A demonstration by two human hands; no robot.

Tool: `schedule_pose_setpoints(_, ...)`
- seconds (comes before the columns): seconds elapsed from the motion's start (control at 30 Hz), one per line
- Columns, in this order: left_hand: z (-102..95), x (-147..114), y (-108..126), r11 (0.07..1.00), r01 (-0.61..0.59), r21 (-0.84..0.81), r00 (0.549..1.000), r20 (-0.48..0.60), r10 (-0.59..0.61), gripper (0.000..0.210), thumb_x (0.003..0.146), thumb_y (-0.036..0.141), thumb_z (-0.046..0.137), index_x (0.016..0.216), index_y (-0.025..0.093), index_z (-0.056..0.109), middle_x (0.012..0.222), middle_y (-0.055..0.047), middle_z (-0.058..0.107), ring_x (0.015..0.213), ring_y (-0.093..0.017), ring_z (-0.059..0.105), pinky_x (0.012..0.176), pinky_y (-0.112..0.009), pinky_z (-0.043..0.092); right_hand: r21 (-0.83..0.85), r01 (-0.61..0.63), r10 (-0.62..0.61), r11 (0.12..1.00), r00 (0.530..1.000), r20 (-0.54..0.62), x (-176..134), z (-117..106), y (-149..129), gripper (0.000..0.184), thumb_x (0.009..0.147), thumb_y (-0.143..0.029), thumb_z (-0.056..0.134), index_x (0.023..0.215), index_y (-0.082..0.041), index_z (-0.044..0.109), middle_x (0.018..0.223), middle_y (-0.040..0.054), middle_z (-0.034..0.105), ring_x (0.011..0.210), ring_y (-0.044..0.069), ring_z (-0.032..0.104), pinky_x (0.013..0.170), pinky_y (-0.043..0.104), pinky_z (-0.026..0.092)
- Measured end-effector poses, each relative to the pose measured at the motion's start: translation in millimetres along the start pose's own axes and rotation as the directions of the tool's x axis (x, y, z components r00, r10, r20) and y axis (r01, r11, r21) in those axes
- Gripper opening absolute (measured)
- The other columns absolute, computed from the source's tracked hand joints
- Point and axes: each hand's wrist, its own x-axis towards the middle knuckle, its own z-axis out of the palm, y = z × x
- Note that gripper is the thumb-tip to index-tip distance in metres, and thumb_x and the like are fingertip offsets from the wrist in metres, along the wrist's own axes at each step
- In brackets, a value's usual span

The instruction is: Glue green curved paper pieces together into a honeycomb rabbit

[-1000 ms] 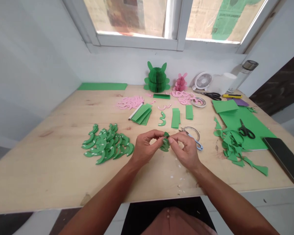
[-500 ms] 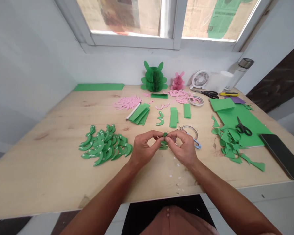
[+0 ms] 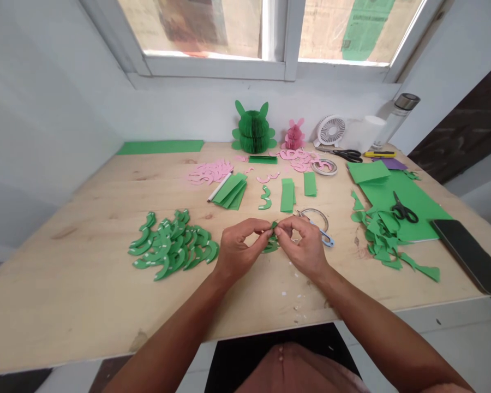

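Both hands work above the middle of the bench point(image 3: 85, 305), with the forearms reaching in across its front edge. Between the left hand point(image 3: 238, 245) and the right hand point(image 3: 305, 245), a small green paper piece point(image 3: 271, 246) is held up at the top. Each grip is narrow, thumb and forefinger pinching the paper from its own side, and the fingertips nearly meet. A stretch of wood separates the hands from the front edge, dotted with white scraps point(image 3: 284, 293). On the left, a pile of curved green pieces point(image 3: 172, 245) comes close to the left hand, and beyond it the wood runs wide to the left. On the right, a tape ring point(image 3: 326, 219) and a blue-handled tool point(image 3: 327, 239) lie just beside the right hand, leaving little room there; farther out come the green offcuts point(image 3: 382, 237) and a black phone point(image 3: 472, 254) near the front edge. The held piece seems to have its long axis running from the pinched tip toward the person, its curved part showing below the fingers; its exact tilt is hidden. Straight ahead, a wavy green piece point(image 3: 265, 197) lies lengthwise front to back, near green strips point(image 3: 287, 195).
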Motion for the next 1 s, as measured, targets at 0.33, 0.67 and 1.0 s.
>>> schedule_pose_setpoints(0.33,1.1,0,2,0.999,0.047,-0.005,0.999,-0.002,-0.047,0.008,0.075,0.022,0.062,0.077,0.018,0.069,0.073,-0.004,0.071,0.065,-0.015,0.063,0.064,-0.026,0.051,-0.008,0.007,-0.007,1.000,1.000,0.002,0,0,1,0.015,0.077,-0.016,0.052,0.063,-0.020,0.054,0.056,-0.0036,0.056,0.057,0.013,0.052,0.068,0.031,0.039)
schedule_pose_setpoints(0.67,2.3,-1,-2,0.989,0.126,-0.081,0.992,-0.005,-0.127,0.009,0.074,0.023,0.064,0.077,0.017,0.070,0.074,-0.004,0.071,0.067,-0.016,0.064,0.065,-0.026,0.051,0.033,-0.048,0.048,0.998,0.999,0.001,1,-2,-1,0.014,0.076,-0.018,0.051,0.062,-0.020,0.055,0.056,-0.0028,0.056,0.057,0.013,0.052,0.066,0.030,0.040)
schedule_pose_setpoints(1.0,3.8,1,-3,0.791,0.386,-0.476,0.904,0.023,-0.427,0.014,0.067,0.026,0.072,0.076,0.015,0.071,0.069,-0.004,0.071,0.059,-0.014,0.063,0.058,-0.027,0.053,0.239,-0.351,0.369,0.905,0.929,-0.035,7,-2,15,0.005,0.070,-0.022,0.058,0.073,-0.018,0.061,0.053,-0.0042,0.053,0.050,0.011,0.046,0.050,0.024,0.039)
